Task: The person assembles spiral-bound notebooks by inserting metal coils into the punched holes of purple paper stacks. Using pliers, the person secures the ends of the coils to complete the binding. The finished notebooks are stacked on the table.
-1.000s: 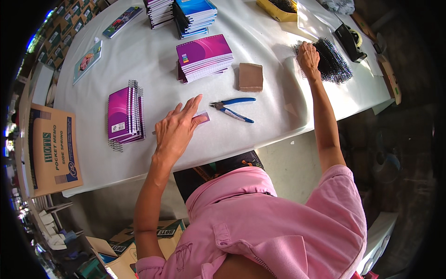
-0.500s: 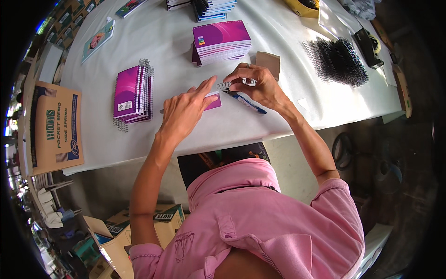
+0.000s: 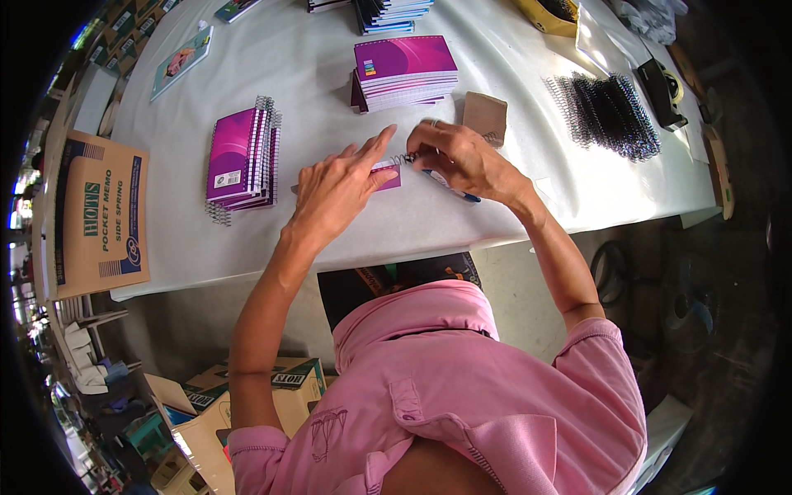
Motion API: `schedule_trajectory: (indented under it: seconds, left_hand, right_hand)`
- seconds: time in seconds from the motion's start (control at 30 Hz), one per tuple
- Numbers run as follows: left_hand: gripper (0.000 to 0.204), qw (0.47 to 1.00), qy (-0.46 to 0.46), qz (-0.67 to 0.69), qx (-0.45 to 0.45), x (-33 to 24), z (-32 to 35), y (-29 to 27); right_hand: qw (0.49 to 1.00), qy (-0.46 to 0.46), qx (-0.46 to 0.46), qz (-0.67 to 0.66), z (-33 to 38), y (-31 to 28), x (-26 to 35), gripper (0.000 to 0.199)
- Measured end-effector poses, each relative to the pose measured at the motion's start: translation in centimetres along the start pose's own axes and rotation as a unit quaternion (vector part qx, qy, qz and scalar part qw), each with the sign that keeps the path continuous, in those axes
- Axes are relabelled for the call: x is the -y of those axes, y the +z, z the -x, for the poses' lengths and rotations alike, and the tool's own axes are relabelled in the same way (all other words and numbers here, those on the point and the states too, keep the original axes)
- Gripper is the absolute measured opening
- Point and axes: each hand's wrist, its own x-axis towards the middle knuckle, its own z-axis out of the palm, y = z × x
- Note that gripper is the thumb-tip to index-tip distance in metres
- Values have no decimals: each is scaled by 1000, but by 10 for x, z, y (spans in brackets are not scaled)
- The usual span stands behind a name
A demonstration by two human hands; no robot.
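Note:
A small purple notebook (image 3: pixel 391 181) lies on the table, mostly hidden under my left hand (image 3: pixel 337 188). That hand rests across it with the index finger stretched out and the thumb apart, on the cover. At the notebook's upper right edge, a dark wire spiral (image 3: pixel 403 157) runs toward my right hand (image 3: pixel 472 158), whose thumb and fingers are pinched around its other end. A dark blue pen (image 3: pixel 443 180) lies partly beneath the right hand. Behind it, next to the right hand, sits a brown cardboard piece (image 3: pixel 485 115).
Purple notebooks with spirals in them (image 3: pixel 239 157) are stacked at left, and another purple stack (image 3: pixel 408 70) lies farther back. Many black spirals (image 3: pixel 610 115) lie at right, near a tape dispenser (image 3: pixel 662 92). A cardboard box (image 3: pixel 101 219) stands at the left edge.
My right hand has turned and drawn its fingers in around the spiral, now covering more of the pen. My left hand keeps its place on the notebook. The view has shifted slightly.

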Motion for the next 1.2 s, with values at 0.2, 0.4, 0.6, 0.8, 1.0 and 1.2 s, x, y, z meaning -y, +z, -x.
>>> schedule_trajectory:
  seconds: [0.2,0.4,0.6,0.8,1.0,1.2]
  left_hand:
    - [60,991,81,29,-98,-2,2,8]
    - [56,993,30,-14,115,-7,-3,-8]
    - [68,993,93,-7,69,-6,10,-9]
    - [87,999,40,5,-19,18,20,-1]
    - [94,1000,-1,-17,25,13,17,-13]
    - [93,1000,-11,5,19,15,13,-10]
  right_hand:
    - [999,14,-26,41,-2,-2,23,17]
    - [997,-7,71,-8,-1,-15,0,23]
    - [960,178,74,203,23,-63,-67,48]
    - [972,114,124,-162,-4,-58,-21,46]
    - [946,71,172,-267,-22,-29,-25,51]
    - [945,48,164,-278,-28,-25,-28,51]
